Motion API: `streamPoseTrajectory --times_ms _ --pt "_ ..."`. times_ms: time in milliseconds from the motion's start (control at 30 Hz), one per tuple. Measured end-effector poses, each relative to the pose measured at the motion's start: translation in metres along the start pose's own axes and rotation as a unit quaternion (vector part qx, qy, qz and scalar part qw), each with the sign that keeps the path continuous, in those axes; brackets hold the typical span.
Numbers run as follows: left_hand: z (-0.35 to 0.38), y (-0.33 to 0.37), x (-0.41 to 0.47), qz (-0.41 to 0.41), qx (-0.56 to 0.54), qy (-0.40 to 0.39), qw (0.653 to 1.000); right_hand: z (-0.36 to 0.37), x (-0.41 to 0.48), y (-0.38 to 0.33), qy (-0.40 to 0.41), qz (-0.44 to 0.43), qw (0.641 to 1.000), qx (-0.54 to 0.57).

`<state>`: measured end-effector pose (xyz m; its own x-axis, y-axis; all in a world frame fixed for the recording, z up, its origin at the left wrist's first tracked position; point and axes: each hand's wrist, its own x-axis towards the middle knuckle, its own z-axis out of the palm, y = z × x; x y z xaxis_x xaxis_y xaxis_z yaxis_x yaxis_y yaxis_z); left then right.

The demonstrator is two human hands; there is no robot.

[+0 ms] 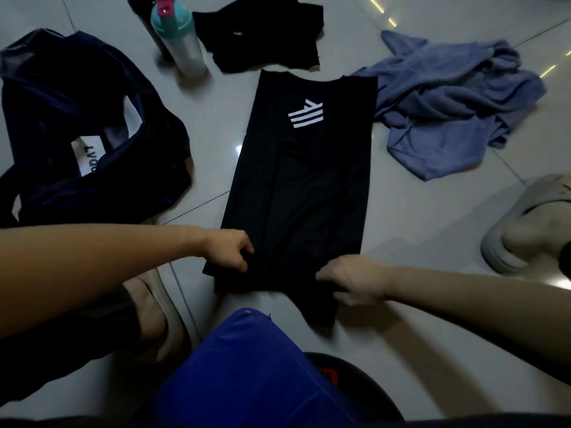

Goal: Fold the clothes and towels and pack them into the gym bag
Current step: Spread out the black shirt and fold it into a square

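Both arms reached forward and down from the lower corners, forearms bare and held low over the floor [417, 230]. The left hand [230, 253] came in from the left, knuckles up, its fingers curled tight round the near left edge of the shirt [302, 180]. The right hand [355, 279] came in from the right, a little nearer the person, back of the hand up, fingers and thumb clamped on the near right corner of the same hem. Between the two grips the hem was bunched. Away from them the shirt lay flat on the tiles as a long narrow strip, sides folded in, white stripes near its far end. The bag [77, 118] sat open well to the left of the left grip. Beyond the shirt's far end lay a black garment [262, 35] with a bottle [182, 41] just beside it, and ahead and to the right of the right grip lay the crumpled towel [448, 97]
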<state>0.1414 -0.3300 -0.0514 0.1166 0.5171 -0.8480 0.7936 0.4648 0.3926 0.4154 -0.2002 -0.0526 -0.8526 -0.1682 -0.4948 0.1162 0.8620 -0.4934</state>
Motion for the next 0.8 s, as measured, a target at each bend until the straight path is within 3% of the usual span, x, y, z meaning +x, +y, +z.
streamPoseTrajectory --times_ms 167,400,533,800 --pt "-0.011 0.007 0.002 -0.053 0.048 -0.089 0.993 -0.006 -0.01 -0.002 -0.045 0.105 0.961 0.254" --pt "-0.029 0.025 0.003 -0.081 0.006 -0.156 0.984 0.0 -0.052 0.015 0.048 0.197 0.828 0.522" --pt "-0.057 0.033 0.006 -0.044 -0.043 -0.067 0.996 -0.008 -0.053 0.037 0.108 0.222 0.763 0.598" --pt "-0.106 0.025 0.026 0.029 -0.072 0.132 0.988 -0.04 -0.025 0.078 0.199 0.247 0.75 0.581"
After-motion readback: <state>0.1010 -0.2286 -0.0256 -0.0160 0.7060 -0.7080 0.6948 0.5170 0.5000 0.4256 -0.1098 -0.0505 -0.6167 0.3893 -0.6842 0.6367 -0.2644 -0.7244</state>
